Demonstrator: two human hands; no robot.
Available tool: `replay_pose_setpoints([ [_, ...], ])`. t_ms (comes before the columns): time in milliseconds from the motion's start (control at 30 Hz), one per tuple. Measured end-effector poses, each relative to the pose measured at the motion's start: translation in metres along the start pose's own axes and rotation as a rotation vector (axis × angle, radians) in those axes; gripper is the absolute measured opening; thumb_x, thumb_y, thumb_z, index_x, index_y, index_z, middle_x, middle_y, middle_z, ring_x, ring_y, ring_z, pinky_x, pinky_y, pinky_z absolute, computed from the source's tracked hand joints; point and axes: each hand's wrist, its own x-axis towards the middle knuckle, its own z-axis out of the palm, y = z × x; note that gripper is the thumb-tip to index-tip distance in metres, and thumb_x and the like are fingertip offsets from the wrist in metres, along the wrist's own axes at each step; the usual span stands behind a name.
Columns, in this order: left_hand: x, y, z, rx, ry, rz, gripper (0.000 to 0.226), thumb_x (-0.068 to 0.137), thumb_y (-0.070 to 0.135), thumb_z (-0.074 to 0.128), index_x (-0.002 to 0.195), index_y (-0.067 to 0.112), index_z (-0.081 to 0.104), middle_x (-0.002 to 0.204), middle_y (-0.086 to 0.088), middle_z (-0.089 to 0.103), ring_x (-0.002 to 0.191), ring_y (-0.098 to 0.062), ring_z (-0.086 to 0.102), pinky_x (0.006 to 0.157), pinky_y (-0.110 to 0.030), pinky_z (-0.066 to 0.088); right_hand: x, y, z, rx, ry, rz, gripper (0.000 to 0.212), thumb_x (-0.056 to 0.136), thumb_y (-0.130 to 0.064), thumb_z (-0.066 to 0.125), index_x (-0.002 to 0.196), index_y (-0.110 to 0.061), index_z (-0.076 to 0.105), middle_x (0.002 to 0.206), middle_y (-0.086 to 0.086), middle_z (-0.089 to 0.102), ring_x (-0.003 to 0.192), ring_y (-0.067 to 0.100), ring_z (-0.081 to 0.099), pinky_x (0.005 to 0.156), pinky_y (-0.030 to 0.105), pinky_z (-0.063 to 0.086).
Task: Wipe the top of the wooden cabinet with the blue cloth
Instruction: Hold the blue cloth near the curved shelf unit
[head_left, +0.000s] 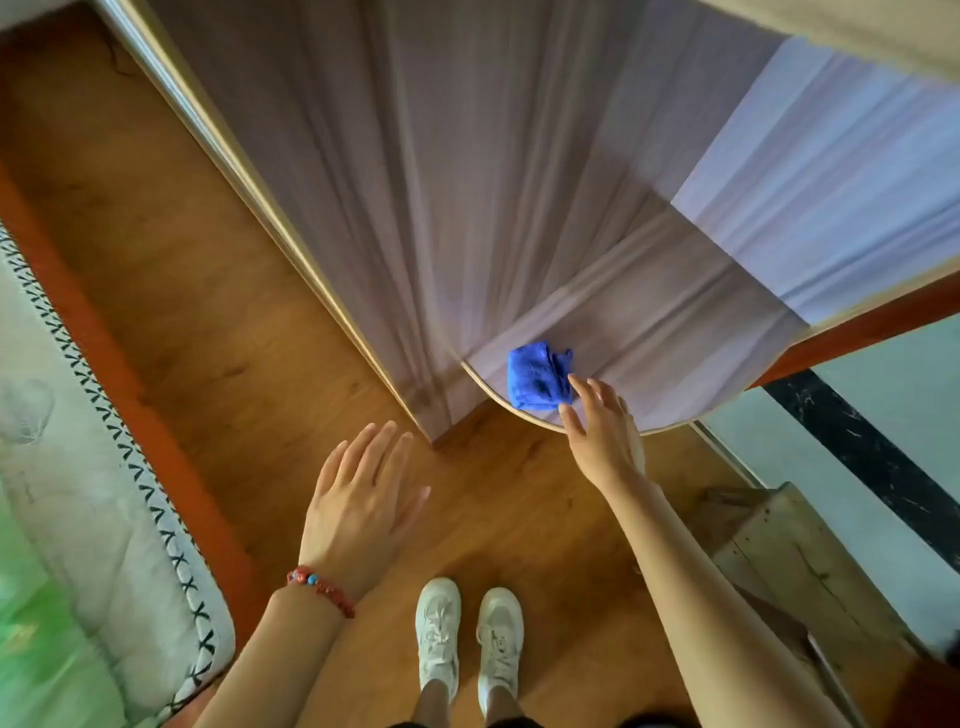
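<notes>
Right hand, fingers spread, reaches to the crumpled blue cloth on the cabinet top; left hand hovers open, empty.

A: colours here, go. The cloth is a really saturated royal blue, and the cabinet top is a greyish-lilac with long streaky grain lines — paler, almost lavender, on the far part.

B: yep, thin gold-tan edge band on it too. Floor is warm honey-orange wood.

A: bracelet is red beads with one turquoise, shoes plain white.

B: and the mattress — off-white, black cross-stitch trim along the edge.
</notes>
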Motion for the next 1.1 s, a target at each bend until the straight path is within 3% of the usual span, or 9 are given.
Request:
replay_pose_setpoints([
  [267, -0.014, -0.018, 0.026, 0.026, -0.007, -0.027, 0.055, 0.088, 0.043, 0.038, 0.119, 0.003, 0.058, 0.123, -0.016, 0.058, 0.117, -0.032, 0.052, 0.096, -0.048, 0.037, 0.054, 0.001, 0.051, 0.192, -0.025, 0.155, 0.048, 0.090, -0.037, 0.048, 0.136, -0.026, 0.035, 0.128, 0.017, 0.044, 0.110, 0.032, 0.045, 0.084, 0.041, 0.043],
  [433, -0.024, -0.025, 0.033, 0.038, -0.080, -0.063, 0.064, 0.094, 0.050, 0.021, 0.121, 0.005, 0.057, 0.123, -0.016, 0.058, 0.116, -0.032, 0.052, 0.095, -0.046, 0.036, 0.063, 0.003, 0.067, 0.172, -0.008, 0.164, 0.051, 0.087, -0.032, 0.055, 0.134, -0.025, 0.039, 0.120, 0.023, 0.044, 0.105, 0.036, 0.041, 0.089, 0.043, 0.039],
  [600, -0.031, -0.031, 0.034, 0.033, -0.102, -0.093, 0.067, 0.095, 0.051, 0.017, 0.119, 0.005, 0.058, 0.122, -0.017, 0.058, 0.114, -0.034, 0.053, 0.094, -0.048, 0.035, 0.064, -0.002, 0.066, 0.306, -0.040, 0.224, 0.049, 0.086, -0.027, 0.056, 0.133, -0.022, 0.040, 0.122, 0.021, 0.046, 0.105, 0.032, 0.046, 0.083, 0.036, 0.041],
  [767, -0.036, -0.033, 0.027, 0.013, -0.134, -0.136, 0.068, 0.095, 0.051, 0.016, 0.119, 0.004, 0.058, 0.121, -0.018, 0.058, 0.114, -0.035, 0.053, 0.093, -0.049, 0.037, 0.054, -0.003, 0.057, 0.316, -0.004, 0.196, 0.041, 0.082, -0.023, 0.059, 0.121, -0.016, 0.050, 0.113, 0.015, 0.059, 0.103, 0.032, 0.050, 0.077, 0.036, 0.043],
  [900, -0.047, -0.040, 0.013, 0.024, -0.171, -0.162, 0.069, 0.095, 0.052, 0.015, 0.120, 0.003, 0.056, 0.122, -0.018, 0.058, 0.114, -0.035, 0.053, 0.093, -0.049, 0.039, 0.024, -0.014, 0.045, 0.263, -0.017, 0.105, 0.038, 0.080, -0.019, 0.063, 0.117, -0.014, 0.054, 0.110, 0.019, 0.055, 0.093, 0.027, 0.051, 0.071, 0.026, 0.037],
  [1100, -0.072, -0.055, -0.018, 0.012, -0.188, -0.259, 0.072, 0.096, 0.053, 0.012, 0.118, 0.002, 0.058, 0.122, -0.020, 0.057, 0.113, -0.037, 0.054, 0.091, -0.051, 0.038, -0.032, -0.058, 0.003, 0.138, -0.007, -0.059, 0.038, 0.079, -0.018, 0.068, 0.114, -0.013, 0.056, 0.107, 0.020, 0.053, 0.083, 0.028, 0.058, 0.064, 0.025, 0.044],
])
